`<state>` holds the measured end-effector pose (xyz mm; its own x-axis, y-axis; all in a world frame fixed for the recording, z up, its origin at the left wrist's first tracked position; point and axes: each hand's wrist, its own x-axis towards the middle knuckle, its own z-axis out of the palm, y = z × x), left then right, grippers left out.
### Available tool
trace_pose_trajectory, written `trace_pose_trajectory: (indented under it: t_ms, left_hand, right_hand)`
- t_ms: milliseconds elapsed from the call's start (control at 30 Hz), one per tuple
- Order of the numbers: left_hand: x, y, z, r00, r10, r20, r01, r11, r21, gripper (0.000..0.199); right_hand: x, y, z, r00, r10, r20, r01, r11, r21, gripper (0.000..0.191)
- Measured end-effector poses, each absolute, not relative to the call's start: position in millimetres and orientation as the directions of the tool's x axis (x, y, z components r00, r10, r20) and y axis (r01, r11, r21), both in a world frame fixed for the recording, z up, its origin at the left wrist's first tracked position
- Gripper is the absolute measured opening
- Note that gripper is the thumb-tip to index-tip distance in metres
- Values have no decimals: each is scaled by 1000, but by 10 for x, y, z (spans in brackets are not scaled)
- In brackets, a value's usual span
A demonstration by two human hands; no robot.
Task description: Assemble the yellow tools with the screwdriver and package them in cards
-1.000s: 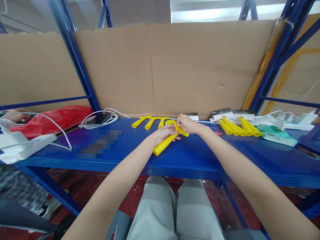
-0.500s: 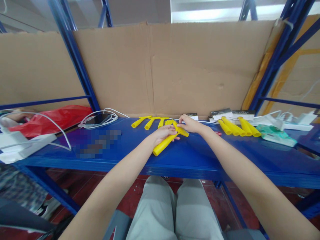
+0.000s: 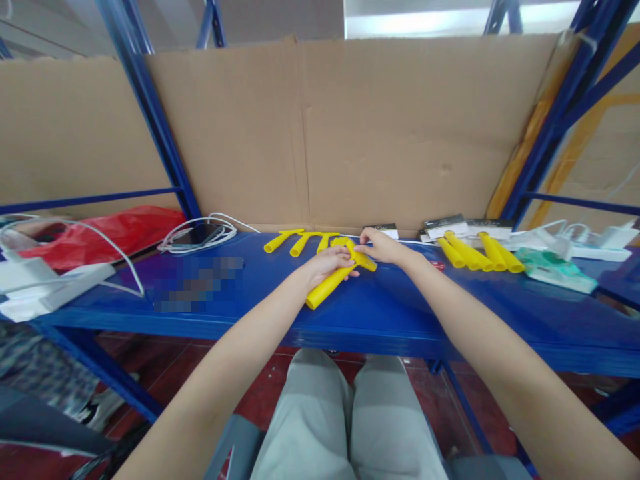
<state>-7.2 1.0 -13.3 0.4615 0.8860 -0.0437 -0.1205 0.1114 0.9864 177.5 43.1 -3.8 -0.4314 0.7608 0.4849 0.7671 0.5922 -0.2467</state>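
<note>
My left hand (image 3: 327,265) is wrapped round a yellow T-shaped tool (image 3: 325,289), its round hollow handle end pointing down toward the table's front edge. My right hand (image 3: 379,247) is at the tool's head, with its fingers bent and closed by the upper end. Whether those fingers pinch a small part is too small to tell. Behind my hands a row of similar yellow tools (image 3: 299,245) lies on the blue table (image 3: 270,293). More yellow handles (image 3: 467,253) lie at the right beside black and white packs (image 3: 445,225).
A red bag (image 3: 115,233), coiled white cable (image 3: 225,233) and white power strip (image 3: 55,293) are at the left. At the right sit a green and white packet (image 3: 555,270), a small red item (image 3: 437,265) and another power strip (image 3: 600,253). Cardboard (image 3: 375,133) stands behind.
The view has shifted slightly. Both hands stay at the same yellow tool, with only a slight movement of the right fingers at its head.
</note>
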Motion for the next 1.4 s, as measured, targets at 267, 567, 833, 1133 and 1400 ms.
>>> trace_pose_trajectory:
  t_ms: [267,567,833,1133,1400]
  left_hand:
    - [-93,11,-129,465,885,-41,-62,78,995,28]
    - [-115,45,-148,456,889,-26,-87,74,994,26]
    - [-111,45,-102,427,904,5,-130,55,990,28]
    - [-142,76,-59,225,968,110,-239,-54,970,24]
    - [-155,148,-79,133,987,92,-198,-65,978,26]
  right_hand:
    - [1737,379,-23,-397,819,415,788,536,-303,13]
    - [1721,388,-39,-381,842,382,779,515,-359,17]
    - [1687,451,-143,-329,842,428,724,516,-458,24]
    - [2138,438,79,-101,809,579,896,328,-301,22]
    - [2893,73,-16,-25,893,450,938,176,-297,25]
